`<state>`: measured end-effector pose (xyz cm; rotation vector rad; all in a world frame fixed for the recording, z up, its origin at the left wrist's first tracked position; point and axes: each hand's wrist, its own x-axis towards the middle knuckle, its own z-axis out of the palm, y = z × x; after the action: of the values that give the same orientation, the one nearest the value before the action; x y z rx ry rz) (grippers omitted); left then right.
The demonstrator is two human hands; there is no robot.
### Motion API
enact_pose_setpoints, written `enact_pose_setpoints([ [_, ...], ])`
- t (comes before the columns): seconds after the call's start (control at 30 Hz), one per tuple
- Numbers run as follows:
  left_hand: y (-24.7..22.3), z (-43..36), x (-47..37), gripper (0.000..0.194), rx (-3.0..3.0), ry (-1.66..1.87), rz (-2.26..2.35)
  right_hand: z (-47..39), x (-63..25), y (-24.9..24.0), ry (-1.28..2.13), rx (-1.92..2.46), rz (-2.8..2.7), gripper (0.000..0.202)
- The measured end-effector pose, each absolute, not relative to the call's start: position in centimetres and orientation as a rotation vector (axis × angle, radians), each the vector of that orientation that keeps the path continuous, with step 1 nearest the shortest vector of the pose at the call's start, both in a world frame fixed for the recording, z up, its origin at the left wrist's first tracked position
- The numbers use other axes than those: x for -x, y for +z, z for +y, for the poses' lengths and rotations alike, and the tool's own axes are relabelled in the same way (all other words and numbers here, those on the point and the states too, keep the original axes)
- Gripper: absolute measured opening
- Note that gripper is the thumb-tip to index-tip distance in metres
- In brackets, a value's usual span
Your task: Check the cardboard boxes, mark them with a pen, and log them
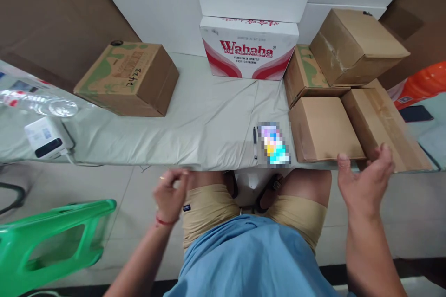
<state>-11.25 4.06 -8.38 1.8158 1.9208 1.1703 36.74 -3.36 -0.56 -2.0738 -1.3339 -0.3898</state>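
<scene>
My left hand point(170, 195) is at the front edge of the cloth-covered table point(209, 134), its fingers curled in and nothing visible in them. My right hand point(367, 183) is beside the near corner of a plain cardboard box point(327, 125), thumb and fingers apart. The thumb tip overlaps the box's front edge in the view; whether it touches I cannot tell. Right of that box lies a longer taped cardboard box point(386, 125), partly behind my fingers. A phone with a lit, blurred screen point(274, 144) and a pen point(255, 143) lie left of the plain box.
A white Wahaha carton point(249, 51) stands at the back. Behind the plain box are a green-printed box point(301, 72) and a tilted box point(358, 46). Another printed box point(128, 79), a bottle point(42, 102) and a white charger point(49, 137) are left. A green stool point(87, 209) stands below.
</scene>
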Motion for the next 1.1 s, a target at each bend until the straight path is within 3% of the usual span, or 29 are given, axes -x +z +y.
enact_pose_setpoints([
  [0.17,-9.4,-0.6,3.9,0.02,-1.944,1.134,1.537,-0.7,-36.6,-0.7,-0.061,2.377,-1.322,0.148],
  [0.27,-8.6,0.7,2.2,0.021,-1.995,1.118,1.398,0.1,-36.5,0.1,-0.002,2.44,-1.312,0.158],
  [0.5,-7.8,6.1,-2.2,0.019,-2.113,0.92,1.267,0.1,-37.0,0.8,0.067,2.537,-1.225,0.146],
  [0.8,-8.6,10.5,-8.9,0.045,-2.119,0.667,1.266,-3.1,-35.8,2.4,-0.025,2.409,-1.197,0.143],
  [1.1,-7.3,11.3,-11.5,0.033,-2.102,0.6,1.323,-6.6,-35.6,5.1,0.08,2.145,-1.09,0.12],
])
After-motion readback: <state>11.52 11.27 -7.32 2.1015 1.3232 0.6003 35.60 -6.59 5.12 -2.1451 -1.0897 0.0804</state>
